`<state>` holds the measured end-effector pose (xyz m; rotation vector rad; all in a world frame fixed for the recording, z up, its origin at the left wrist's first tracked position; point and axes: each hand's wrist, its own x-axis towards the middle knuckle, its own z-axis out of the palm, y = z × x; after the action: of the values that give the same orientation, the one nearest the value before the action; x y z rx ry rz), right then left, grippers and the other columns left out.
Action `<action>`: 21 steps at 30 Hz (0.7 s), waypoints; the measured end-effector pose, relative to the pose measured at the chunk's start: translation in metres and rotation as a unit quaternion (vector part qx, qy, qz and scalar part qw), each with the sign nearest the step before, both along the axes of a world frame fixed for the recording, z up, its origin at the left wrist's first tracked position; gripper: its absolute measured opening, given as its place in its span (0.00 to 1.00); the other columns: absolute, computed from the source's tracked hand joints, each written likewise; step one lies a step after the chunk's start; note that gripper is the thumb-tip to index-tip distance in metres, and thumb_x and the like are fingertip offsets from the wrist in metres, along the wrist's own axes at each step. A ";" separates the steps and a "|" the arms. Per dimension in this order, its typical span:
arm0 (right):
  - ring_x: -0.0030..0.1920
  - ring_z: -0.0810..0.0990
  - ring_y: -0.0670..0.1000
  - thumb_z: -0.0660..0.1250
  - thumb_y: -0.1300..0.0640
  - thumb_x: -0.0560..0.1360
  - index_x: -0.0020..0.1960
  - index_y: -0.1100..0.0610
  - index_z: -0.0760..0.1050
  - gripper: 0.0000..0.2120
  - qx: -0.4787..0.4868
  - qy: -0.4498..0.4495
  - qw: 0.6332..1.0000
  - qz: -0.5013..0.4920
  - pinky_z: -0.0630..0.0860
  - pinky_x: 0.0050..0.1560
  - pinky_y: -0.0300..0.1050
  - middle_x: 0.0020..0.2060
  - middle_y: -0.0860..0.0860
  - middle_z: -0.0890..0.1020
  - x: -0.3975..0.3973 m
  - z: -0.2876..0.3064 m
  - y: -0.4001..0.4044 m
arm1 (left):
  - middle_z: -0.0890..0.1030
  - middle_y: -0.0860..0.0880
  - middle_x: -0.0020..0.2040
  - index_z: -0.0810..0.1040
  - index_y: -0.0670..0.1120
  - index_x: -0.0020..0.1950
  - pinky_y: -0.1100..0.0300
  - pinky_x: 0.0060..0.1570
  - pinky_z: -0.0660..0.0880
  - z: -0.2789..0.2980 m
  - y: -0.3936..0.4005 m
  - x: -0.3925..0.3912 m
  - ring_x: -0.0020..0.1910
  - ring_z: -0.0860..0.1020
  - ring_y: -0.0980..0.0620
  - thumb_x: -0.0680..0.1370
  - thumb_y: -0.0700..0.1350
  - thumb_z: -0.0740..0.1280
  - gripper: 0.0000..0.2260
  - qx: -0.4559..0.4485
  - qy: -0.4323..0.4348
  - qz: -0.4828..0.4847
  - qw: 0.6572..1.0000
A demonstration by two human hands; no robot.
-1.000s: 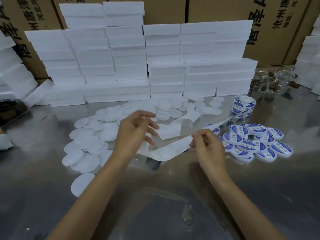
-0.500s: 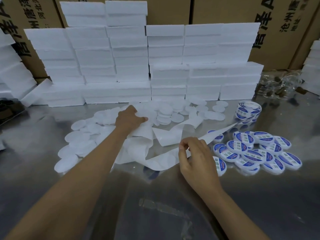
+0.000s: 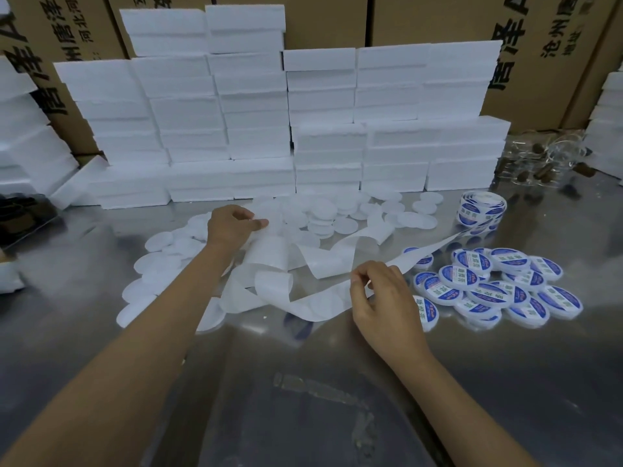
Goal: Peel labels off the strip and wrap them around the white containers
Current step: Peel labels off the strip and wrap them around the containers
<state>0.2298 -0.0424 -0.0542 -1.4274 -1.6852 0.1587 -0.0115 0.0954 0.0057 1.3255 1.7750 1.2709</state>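
Observation:
A long white backing strip [image 3: 323,261] runs from the label roll [image 3: 482,210] across the steel table and curls up in loose loops in the middle. My right hand [image 3: 382,298] pinches the strip's near edge between thumb and forefinger. My left hand [image 3: 232,227] reaches into the pile of plain white round containers [image 3: 320,215], fingers curled round one at the pile's left edge. More plain containers [image 3: 158,264] lie scattered to the left. Containers with blue and white labels [image 3: 499,286] lie heaped to the right of my right hand.
Stacks of white foam boxes [image 3: 323,129] wall off the back of the table, with brown cartons [image 3: 438,18] behind them. Clear plastic pieces with brown parts [image 3: 546,160] sit at the back right. A dark tray [image 3: 20,214] lies at the left edge.
My left hand let go of the strip, moved away from me to the pile of plain containers and closed on one. My right hand kept its pinch and shifted slightly nearer.

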 end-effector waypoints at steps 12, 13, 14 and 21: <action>0.60 0.71 0.42 0.64 0.44 0.69 0.59 0.47 0.75 0.19 -0.016 -0.135 0.983 0.125 0.59 0.62 0.38 0.57 0.38 0.77 -0.006 -0.001 -0.008 | 0.79 0.50 0.45 0.81 0.42 0.47 0.62 0.42 0.71 0.037 -0.057 -0.011 0.45 0.76 0.48 0.76 0.50 0.74 0.11 0.059 -0.071 0.008 0.996; 0.64 0.69 0.41 0.63 0.43 0.70 0.62 0.46 0.75 0.22 -0.026 -0.157 0.977 0.139 0.57 0.64 0.38 0.60 0.38 0.76 -0.007 -0.003 -0.006 | 0.79 0.48 0.44 0.81 0.41 0.47 0.62 0.42 0.71 0.043 -0.068 -0.009 0.43 0.76 0.48 0.77 0.51 0.72 0.13 0.073 -0.072 -0.005 0.995; 0.65 0.69 0.41 0.63 0.43 0.71 0.63 0.46 0.75 0.21 -0.037 -0.169 0.974 0.144 0.57 0.64 0.38 0.62 0.38 0.76 -0.008 -0.005 -0.003 | 0.81 0.48 0.45 0.81 0.39 0.48 0.62 0.42 0.72 0.048 -0.079 -0.006 0.42 0.78 0.48 0.78 0.52 0.71 0.15 0.083 -0.071 -0.019 0.994; 0.48 0.80 0.49 0.62 0.50 0.81 0.47 0.52 0.81 0.11 -0.134 0.015 0.985 0.107 0.74 0.52 0.50 0.44 0.46 0.84 -0.010 0.003 0.018 | 0.87 0.42 0.47 0.79 0.39 0.57 0.57 0.40 0.82 0.057 -0.136 0.031 0.46 0.86 0.45 0.81 0.43 0.68 0.09 0.090 -0.151 -0.194 0.965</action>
<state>0.2200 -0.0247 -0.0516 -1.4251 -1.8411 0.5425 0.0191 -0.0409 0.0630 1.4047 1.1474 1.3442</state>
